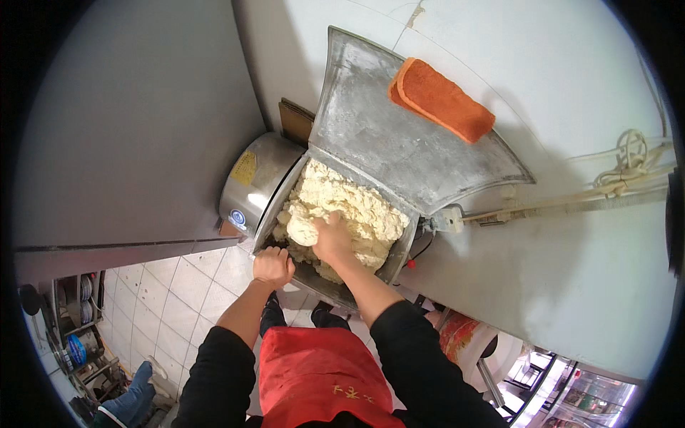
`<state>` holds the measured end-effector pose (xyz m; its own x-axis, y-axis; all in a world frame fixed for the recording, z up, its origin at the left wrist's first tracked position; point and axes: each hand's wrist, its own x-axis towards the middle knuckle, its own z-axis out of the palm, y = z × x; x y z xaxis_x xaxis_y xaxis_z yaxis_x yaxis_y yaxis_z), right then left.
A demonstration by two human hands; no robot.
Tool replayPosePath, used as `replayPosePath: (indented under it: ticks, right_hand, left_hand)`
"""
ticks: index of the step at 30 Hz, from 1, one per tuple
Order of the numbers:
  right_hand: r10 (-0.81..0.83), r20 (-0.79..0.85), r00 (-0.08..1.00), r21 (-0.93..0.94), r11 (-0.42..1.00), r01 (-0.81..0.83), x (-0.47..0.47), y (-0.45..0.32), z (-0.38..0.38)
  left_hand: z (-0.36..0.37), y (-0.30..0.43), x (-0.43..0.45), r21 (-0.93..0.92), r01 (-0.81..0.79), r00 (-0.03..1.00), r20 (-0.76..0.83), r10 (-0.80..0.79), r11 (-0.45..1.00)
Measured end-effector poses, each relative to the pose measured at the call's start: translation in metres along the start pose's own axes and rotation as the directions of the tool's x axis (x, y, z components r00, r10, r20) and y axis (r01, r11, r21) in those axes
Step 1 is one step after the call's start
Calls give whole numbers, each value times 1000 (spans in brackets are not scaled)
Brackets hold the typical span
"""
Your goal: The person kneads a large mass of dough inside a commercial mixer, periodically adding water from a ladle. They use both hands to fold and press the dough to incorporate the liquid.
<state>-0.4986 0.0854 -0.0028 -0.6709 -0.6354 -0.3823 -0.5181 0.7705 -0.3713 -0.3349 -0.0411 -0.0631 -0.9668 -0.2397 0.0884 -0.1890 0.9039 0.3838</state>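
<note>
A large mass of pale, rough dough (369, 214) fills much of the metal tub of a dough mixer (402, 251). My right hand (333, 238) reaches into the tub and grips a rounded lump of dough (302, 230), its fingers partly hidden by the dough. My left hand (274, 266) is closed over the tub's near left rim. Behind the tub its grey metal lid (374, 123) stands raised against the wall, with a folded orange cloth (447, 101) hung over its upper edge.
Left of the tub is the mixer's round steel housing (262, 176), beside a tall grey panel (134, 128). Cables (621, 182) run along the right wall. A person's leg in blue trousers (131, 396) shows at the lower left. White buckets (481, 348) stand at the lower right.
</note>
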Motion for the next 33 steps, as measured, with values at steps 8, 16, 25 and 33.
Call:
replayPosePath:
  ticks: [8,16,25,33]
  right_hand:
    - [324,-297,898,729,684,-6,-83,55,48]
    - [501,-254,828,956,260,136,-138,48,-36]
    - [215,-656,723,186,975,-121,-46,53,-115]
    - [-273,-459,845,-476,879,26,67,78,-86]
  left_hand:
    - [2,0,-6,-42,-9,1000,5,9,999]
    - [12,-5,-5,-57,-40,999,28,41,998]
    - [6,-11,-7,-74,-4,997,78,10,997]
    - [7,-3,2,-107,0,999,45,5,994]
